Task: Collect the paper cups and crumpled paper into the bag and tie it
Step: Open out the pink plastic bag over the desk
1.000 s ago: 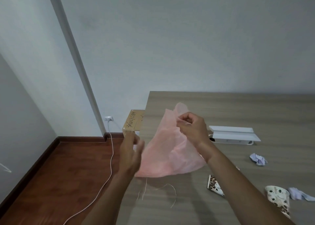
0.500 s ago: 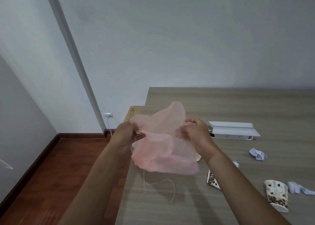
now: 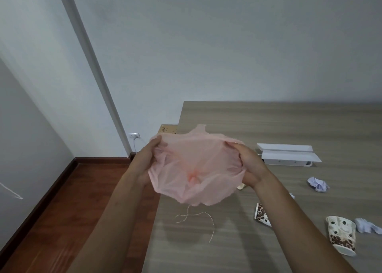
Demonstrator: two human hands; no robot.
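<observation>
Wooden table (image 3: 268, 128), both hands' fingers (image 3: 154, 148) gripping pink bag (image 3: 196, 169) open (nothing visible inside)

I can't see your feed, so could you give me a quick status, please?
Left hand and right hand grip the pink bag, mouth spread. Paper cups and crumpled paper lie on table. Nothing blocking.

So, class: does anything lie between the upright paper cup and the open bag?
Yes. The right forearm crosses between the upright cup and the bag, which both hands hold open above the table. A tipped cup also lies between them.
</observation>
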